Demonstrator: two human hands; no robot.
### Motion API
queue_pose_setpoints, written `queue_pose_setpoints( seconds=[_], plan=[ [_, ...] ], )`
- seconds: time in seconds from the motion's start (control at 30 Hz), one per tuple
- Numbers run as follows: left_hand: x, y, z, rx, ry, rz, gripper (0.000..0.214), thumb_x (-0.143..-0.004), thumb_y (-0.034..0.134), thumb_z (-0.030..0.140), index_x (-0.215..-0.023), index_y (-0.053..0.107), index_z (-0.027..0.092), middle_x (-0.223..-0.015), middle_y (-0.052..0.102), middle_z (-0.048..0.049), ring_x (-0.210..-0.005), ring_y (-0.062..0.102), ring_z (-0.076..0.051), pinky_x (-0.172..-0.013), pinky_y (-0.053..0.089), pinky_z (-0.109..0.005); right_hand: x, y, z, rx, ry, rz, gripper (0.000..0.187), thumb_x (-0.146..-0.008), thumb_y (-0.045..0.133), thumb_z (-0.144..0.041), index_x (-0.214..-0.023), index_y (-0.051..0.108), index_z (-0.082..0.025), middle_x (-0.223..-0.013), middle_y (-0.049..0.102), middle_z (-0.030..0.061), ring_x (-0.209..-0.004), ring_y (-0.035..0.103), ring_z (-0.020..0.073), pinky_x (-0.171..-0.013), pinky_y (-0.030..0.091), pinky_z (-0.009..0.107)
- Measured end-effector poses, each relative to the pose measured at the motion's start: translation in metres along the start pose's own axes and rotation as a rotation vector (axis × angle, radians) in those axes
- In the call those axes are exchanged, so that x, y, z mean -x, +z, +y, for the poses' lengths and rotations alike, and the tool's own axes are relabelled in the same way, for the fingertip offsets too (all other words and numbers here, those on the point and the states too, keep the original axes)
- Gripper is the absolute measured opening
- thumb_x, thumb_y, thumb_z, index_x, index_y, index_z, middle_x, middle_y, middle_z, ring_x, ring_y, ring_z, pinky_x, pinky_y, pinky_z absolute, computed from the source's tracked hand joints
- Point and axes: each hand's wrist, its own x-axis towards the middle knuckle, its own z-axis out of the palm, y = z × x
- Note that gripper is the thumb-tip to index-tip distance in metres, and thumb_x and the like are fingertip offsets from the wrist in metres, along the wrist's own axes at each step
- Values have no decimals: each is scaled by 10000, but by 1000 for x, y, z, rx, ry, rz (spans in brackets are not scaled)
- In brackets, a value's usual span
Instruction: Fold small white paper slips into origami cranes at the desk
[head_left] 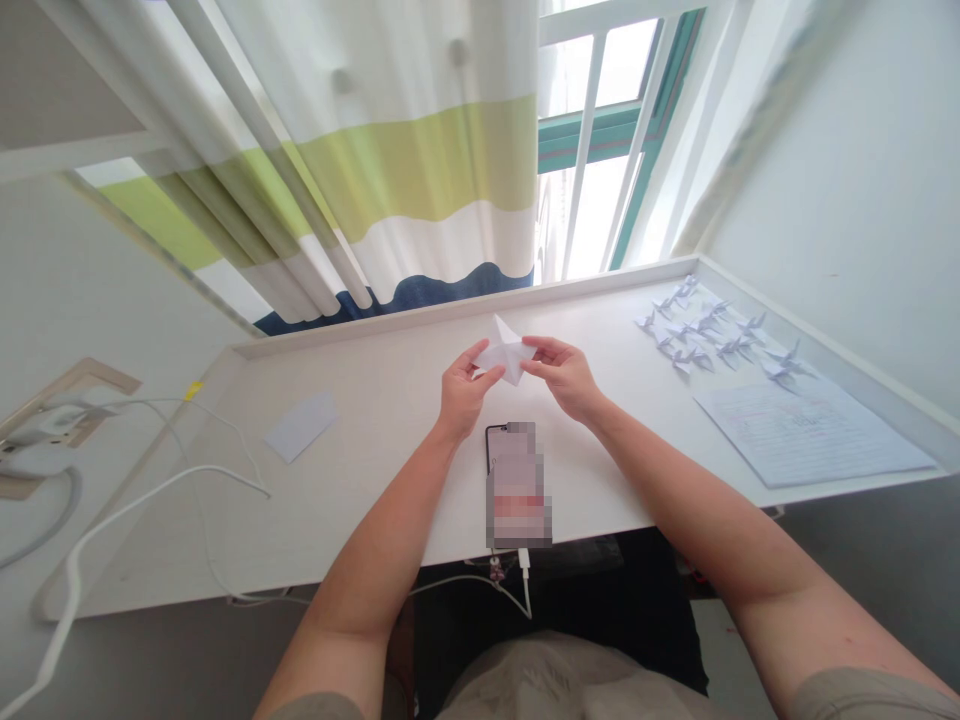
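Note:
A small folded piece of white paper [507, 352], pointed at its top, is held above the white desk [375, 470] between both hands. My left hand [463, 390] pinches its left edge with thumb and fingers. My right hand [564, 374] pinches its right edge. Just below the hands a phone [516, 485] lies flat on the desk, its screen blurred, with a white cable [525, 580] plugged into its near end.
Several folded paper cranes [712, 335] lie at the far right of the desk, beside a lined sheet of paper [810, 435]. A small pale paper slip [300, 425] lies at the left. White cables [150, 500] run over the left edge. Curtain and window stand behind.

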Motion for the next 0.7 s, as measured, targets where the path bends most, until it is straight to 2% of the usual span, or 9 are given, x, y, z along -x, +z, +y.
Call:
queue_pose_setpoints(
  seconds=[0.1,0.2,0.37,0.47,0.57,0.7],
  plan=[
    [2,1,0,-51,16,-10,710,-658,973,339,-1305,722,190,-1194,763,-111,-1084,690,-248,-900,581,-364,1,1,-1,22,-4,11,546,-602,1023,-427,-1072,809,-248,-866,750,14,-859,673,205,-886,563,428],
    [3,2,-1,-90,85,-27,664,-685,956,318,-1294,707,225,-1112,760,-81,-1018,689,-222,-824,579,-321,1,2,0,25,-9,34,545,-598,1023,-441,-1057,802,-247,-876,755,21,-848,671,205,-873,566,426],
    [0,-1,-5,-119,182,15,375,-747,909,321,-1075,751,230,-883,705,-12,-821,642,-144,-739,532,-254,0,1,2,39,-57,72,526,-619,1006,-457,-1051,782,-256,-912,750,25,-873,673,211,-882,573,433],
    [0,0,-7,-127,172,22,288,-765,898,357,-985,782,212,-905,725,-30,-826,646,-149,-751,535,-272,0,2,3,30,-56,72,517,-619,1003,-443,-1045,770,-265,-900,738,10,-851,667,202,-854,573,422],
    [1,1,-7,-105,141,29,325,-773,898,393,-1020,798,207,-971,748,-52,-861,668,-169,-774,549,-301,1,5,3,7,-22,61,507,-605,1003,-448,-1016,768,-264,-934,746,8,-814,659,185,-799,574,397],
    [0,0,-6,-67,114,45,343,-766,910,407,-1015,805,196,-884,727,-33,-805,645,-150,-753,541,-283,2,5,0,-12,21,59,486,-662,969,-496,-1034,762,-262,-971,757,24,-878,681,199,-805,594,393]
  ],
)
